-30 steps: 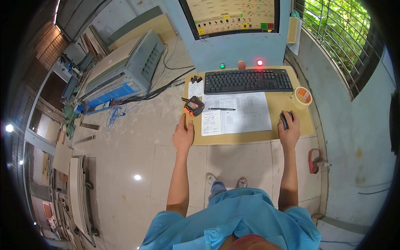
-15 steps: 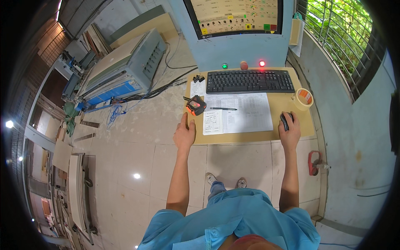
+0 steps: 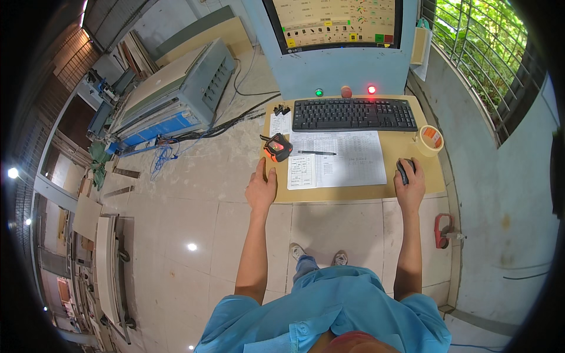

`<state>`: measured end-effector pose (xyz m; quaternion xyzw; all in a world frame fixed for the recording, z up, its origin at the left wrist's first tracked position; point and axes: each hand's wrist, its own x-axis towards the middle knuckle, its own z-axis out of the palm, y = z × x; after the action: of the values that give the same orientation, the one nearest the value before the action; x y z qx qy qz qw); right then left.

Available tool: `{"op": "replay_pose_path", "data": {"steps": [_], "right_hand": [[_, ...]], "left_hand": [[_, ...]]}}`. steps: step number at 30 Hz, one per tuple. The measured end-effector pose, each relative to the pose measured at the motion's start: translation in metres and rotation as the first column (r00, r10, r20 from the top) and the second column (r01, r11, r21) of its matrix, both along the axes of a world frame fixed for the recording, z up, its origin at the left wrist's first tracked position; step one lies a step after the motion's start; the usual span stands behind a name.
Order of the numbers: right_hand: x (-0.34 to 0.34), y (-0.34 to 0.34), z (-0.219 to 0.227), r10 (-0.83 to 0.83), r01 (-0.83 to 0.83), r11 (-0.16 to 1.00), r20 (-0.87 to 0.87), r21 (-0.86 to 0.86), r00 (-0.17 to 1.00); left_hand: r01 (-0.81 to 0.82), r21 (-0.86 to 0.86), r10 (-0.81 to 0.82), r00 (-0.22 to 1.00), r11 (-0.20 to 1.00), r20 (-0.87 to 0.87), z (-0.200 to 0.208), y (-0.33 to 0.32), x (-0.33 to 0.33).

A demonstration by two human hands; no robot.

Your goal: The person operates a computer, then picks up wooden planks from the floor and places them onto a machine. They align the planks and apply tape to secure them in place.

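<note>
Mouse (image 3: pixel 405 171) lies partly hidden beneath the right hand (image 3: pixel 411 189).

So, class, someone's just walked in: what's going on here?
A person stands at a desk. The right hand is on the mouse; the left hand is at the desk's left edge, near the tape measure, holding nothing visible. A pen lies on the papers, the keyboard beyond them, below a lit screen.

Bright daylight fills the window (image 3: pixel 482 59); the screen (image 3: pixel 338 17) glows; white glare spots the floor (image 3: pixel 176 217), soft shadow lying below the desk (image 3: pixel 432 179); fisheye distortion bends outer lines toward black corners; fine print blurs on the sheet (image 3: pixel 356 167).
</note>
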<state>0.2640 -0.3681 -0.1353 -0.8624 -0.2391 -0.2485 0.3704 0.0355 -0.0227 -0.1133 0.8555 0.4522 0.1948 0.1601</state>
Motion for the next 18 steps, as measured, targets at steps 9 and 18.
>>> {"op": "replay_pose_path", "data": {"steps": [9,18], "right_hand": [[0.0017,0.0028,0.0061,0.026,-0.026,1.000,-0.060,0.016,0.998],[0.0021,0.0061,0.0039,-0.023,0.023,1.000,-0.112,-0.008,0.993]], "left_hand": [[-0.005,0.028,0.004,1.000,1.000,0.028,-0.0021,-0.0002,-0.0004],[-0.002,0.001,0.002,0.999,1.000,0.032,-0.0009,-0.0005,0.0005]]}}
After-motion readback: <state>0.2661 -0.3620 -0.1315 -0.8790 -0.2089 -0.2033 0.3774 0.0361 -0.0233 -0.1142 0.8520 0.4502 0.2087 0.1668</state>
